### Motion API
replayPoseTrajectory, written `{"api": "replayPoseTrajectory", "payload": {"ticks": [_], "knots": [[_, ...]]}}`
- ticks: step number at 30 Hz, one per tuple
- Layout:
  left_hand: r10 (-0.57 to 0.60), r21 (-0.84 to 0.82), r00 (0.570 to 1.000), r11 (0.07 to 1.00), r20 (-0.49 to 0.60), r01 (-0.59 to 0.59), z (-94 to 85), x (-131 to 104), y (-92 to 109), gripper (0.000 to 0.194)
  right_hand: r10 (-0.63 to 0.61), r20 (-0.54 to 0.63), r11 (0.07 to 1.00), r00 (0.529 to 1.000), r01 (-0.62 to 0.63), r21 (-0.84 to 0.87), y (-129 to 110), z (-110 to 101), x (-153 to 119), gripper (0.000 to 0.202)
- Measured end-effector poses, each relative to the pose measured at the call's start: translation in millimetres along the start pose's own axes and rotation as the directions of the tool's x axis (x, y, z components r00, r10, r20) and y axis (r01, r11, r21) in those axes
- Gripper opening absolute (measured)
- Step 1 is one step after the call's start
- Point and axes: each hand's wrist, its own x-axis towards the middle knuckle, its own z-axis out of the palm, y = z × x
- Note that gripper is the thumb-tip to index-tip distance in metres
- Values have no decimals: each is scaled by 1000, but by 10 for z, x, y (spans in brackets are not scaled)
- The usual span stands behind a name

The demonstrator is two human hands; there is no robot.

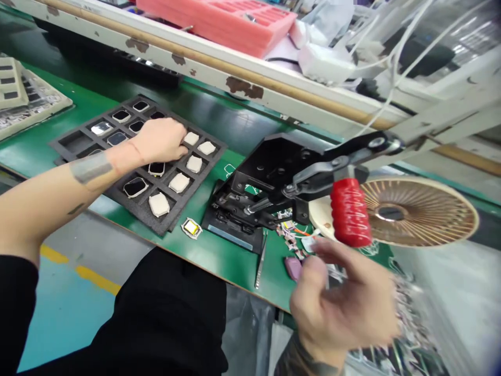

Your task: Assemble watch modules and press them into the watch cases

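My left hand (164, 140) reaches over a dark foam tray (174, 211), its fingers bent down into the tray and closed at the tips. What they hold, if anything, is hidden behind the hand. Around it, the tray's pockets carry square watch cases, some with dark screens (135, 187), others with pale faces (179, 183). My right hand (344, 303), slightly blurred, hovers with thumb and fingers apart just below the red grip (351, 213) of a black lever press (270, 177). An opened watch case with a yellow part (191, 228) lies between tray and press.
Tweezers (261, 261) lie right of the press base, beside small loose parts and a purple object (293, 267). A round fan (422, 211) stands at the right. Above runs a chipped shelf edge (245, 87) bearing pink foam (219, 23). Cream trays (43, 102) sit far left.
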Motion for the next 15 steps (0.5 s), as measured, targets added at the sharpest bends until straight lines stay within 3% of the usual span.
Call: {"api": "replayPoseTrajectory", "payload": {"ticks": [1, 2, 4, 5, 7, 10, 13, 15], "knots": [[-12, 42, 999, 999, 37, 11, -22, -73, 12, 31, 16, 141, 998, 990, -7, -60, -5, -49, -127, 39], [-24, 69, 998, 997, 57, 20, -34, -131, 21, 36, 51, 317, 992, 947, -10, -127, -16, -70, -251, 41], [-52, 68, 997, 996, 58, 48, -32, -187, 35, 52, 126, 554, 968, 823, 20, -249, -39, -43, -476, 47], [-67, 53, 996, 997, 61, 64, -21, -182, 40, 65, 172, 602, 953, 780, 23, -301, -44, -9, -572, 49], [-95, 32, 993, 995, 74, 92, 22, -120, 54, 91, 260, 622, 933, 739, -27, -358, -35, 54, -729, 51], [-161, 47, 985, 986, 64, 158, 109, 12, 81, 116, 344, 528, 935, 776, -230, -271, 0, 40, -873, 43], [-236, 71, 972, 969, -7, 236, 148, 45, 73, 116, 378, 409, 890, 830, -448, 86, 3, -96, -942, 33], [-230, 77, 972, 969, -50, 234, 107, -56, 52, 109, 359, 359, 818, 861, -476, 324, -15, -183, -973, 36]]}}
